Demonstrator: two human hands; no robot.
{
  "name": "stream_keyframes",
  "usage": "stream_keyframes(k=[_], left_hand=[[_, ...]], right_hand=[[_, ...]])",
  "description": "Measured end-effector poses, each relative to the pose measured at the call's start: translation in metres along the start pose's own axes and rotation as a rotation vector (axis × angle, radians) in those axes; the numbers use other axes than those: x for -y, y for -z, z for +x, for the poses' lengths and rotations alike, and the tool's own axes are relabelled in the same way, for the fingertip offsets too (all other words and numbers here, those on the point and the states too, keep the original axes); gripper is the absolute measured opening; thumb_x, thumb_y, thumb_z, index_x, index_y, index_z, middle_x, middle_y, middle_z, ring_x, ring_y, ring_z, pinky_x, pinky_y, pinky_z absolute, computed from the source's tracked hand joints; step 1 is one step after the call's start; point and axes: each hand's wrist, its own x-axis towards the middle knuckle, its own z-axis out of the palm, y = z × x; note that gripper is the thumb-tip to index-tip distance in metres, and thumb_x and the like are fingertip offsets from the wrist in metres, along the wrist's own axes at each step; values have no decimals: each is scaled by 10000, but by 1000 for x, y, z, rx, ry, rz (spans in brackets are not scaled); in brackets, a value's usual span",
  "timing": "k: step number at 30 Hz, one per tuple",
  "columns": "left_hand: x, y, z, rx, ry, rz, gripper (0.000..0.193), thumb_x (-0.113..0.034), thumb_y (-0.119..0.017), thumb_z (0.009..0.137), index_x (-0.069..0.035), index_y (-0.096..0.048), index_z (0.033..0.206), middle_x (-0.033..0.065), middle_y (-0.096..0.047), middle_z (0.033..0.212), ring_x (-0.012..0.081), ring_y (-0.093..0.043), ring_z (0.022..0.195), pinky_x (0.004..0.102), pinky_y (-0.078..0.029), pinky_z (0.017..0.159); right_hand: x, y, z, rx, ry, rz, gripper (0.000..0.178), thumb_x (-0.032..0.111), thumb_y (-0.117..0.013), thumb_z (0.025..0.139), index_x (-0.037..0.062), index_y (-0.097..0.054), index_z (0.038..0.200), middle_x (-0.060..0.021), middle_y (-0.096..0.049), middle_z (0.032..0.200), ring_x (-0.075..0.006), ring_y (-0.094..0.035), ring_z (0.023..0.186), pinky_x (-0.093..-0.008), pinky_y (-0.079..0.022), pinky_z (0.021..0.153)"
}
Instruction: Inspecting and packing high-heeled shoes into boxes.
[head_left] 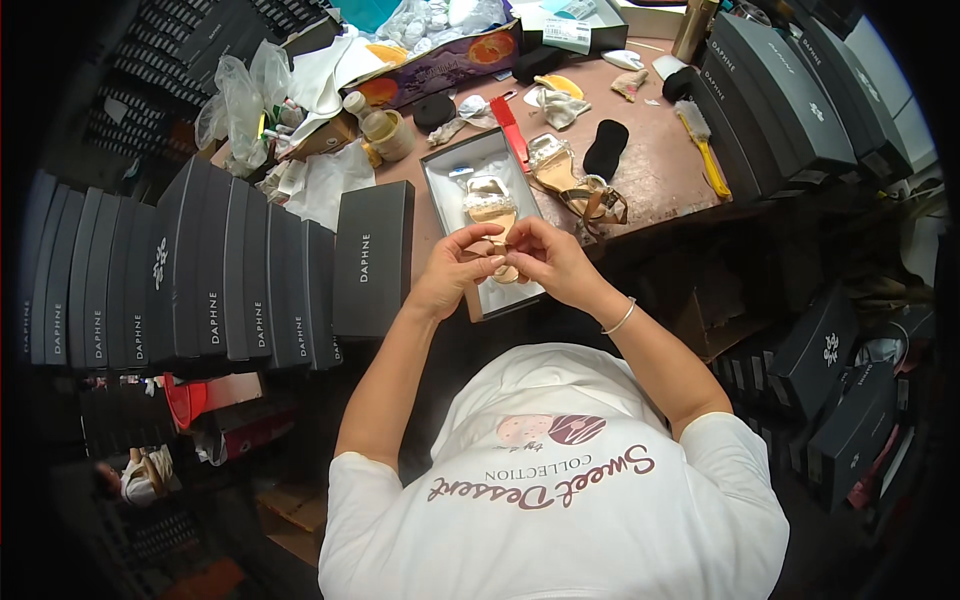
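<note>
Over an open dark shoebox lined with white paper, a tan sandal with a pale, beaded-looking front strap lies toe away from me. My left hand is closed in a pinch at the sandal's thin ankle strap near the heel. From the other side my right hand pinches the same strap, its fingertips close to the left ones. The strap's ends are mostly hidden by my fingers. To the right of the box, a second sandal lies on the table, its brown straps loose.
A closed dark shoebox and a row of upright boxes stand left; stacked boxes stand right. Around the table lie a red brush, a black pad, a yellow-handled brush and a jar.
</note>
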Motion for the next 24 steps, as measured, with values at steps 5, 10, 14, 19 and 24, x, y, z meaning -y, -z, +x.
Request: stream_keyframes(k=[5, 10, 14, 19, 24], left_hand=[[-6, -5, 0, -46, -191, 306, 446, 44, -673, 828, -13, -578, 1260, -10, -643, 922, 74, -611, 815, 210, -490, 762], [-2, -18, -3, -220, -506, 906, 329, 33, -656, 801, -9, -634, 1126, 70, -648, 925, 169, -660, 802, 278, -528, 733], [14, -33, 1, -360, -734, 1151, 172, 9, -659, 787, -18, -617, 952, 148, -609, 902, 332, -640, 787, 374, -521, 686], [17, -28, 0, -364, -869, 1240, 181, -33, -690, 774, -32, -620, 940, 130, -616, 875, 333, -636, 735, 386, -518, 648], [14, -22, -8, -292, -544, 1224, 183, -84, -702, 816, -36, -640, 982, 118, -659, 905, 240, -671, 734, 354, -522, 616]], right_hand=[[-4, 0, 4, -13, 175, -301, 165, 89, -646, 927, -10, -604, 1053, -17, -628, 860, -61, -566, 748, -241, -485, 670], [-32, 4, 12, 99, 55, -136, 211, 147, -652, 901, -25, -617, 1018, -39, -617, 773, -104, -555, 702, -282, -478, 658], [-26, 1, 6, 81, 79, -40, 200, 173, -623, 941, -20, -623, 995, -9, -583, 751, -80, -503, 647, -255, -435, 589], [-20, 12, 3, 87, -278, 354, 189, 180, -597, 970, -6, -630, 984, 15, -563, 739, -39, -479, 626, -211, -396, 553], [-14, 12, 1, 84, -102, 40, 180, 192, -598, 978, 18, -636, 953, 23, -578, 758, -29, -480, 630, -191, -386, 533]])
